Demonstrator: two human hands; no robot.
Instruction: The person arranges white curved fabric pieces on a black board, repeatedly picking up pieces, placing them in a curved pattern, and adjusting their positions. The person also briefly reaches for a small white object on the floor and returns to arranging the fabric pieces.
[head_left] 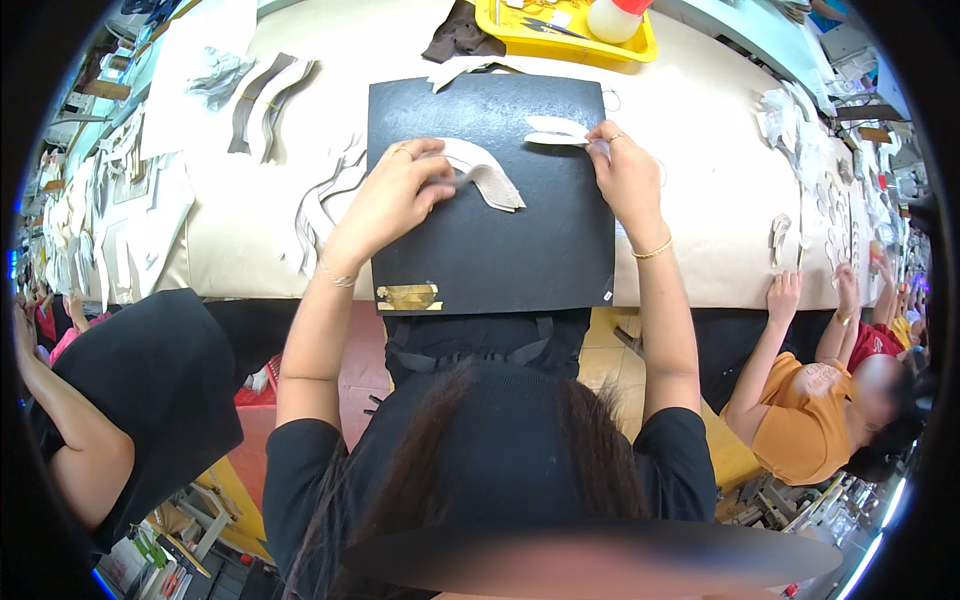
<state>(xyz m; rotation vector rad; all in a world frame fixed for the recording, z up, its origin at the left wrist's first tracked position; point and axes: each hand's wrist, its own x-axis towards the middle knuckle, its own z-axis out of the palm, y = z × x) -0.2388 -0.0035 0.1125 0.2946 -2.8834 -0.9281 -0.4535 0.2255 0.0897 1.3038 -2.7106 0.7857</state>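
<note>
A black work board [520, 250] lies on the beige table in front of me. My left hand [395, 190] presses on a curved beige cut piece [490, 175] lying on the board and seems to pinch a small tool against it. My right hand [622, 165] grips the end of a small white leaf-shaped piece [555, 130] at the board's upper right. A gold tape patch [408, 296] sits on the board's near left corner.
A yellow tray [570, 45] with scissors and a white bottle with a red cap [615, 18] stands at the back. Stacks of cut pieces [265, 100] lie left and more pieces [800, 140] lie right. Other people sit at both sides.
</note>
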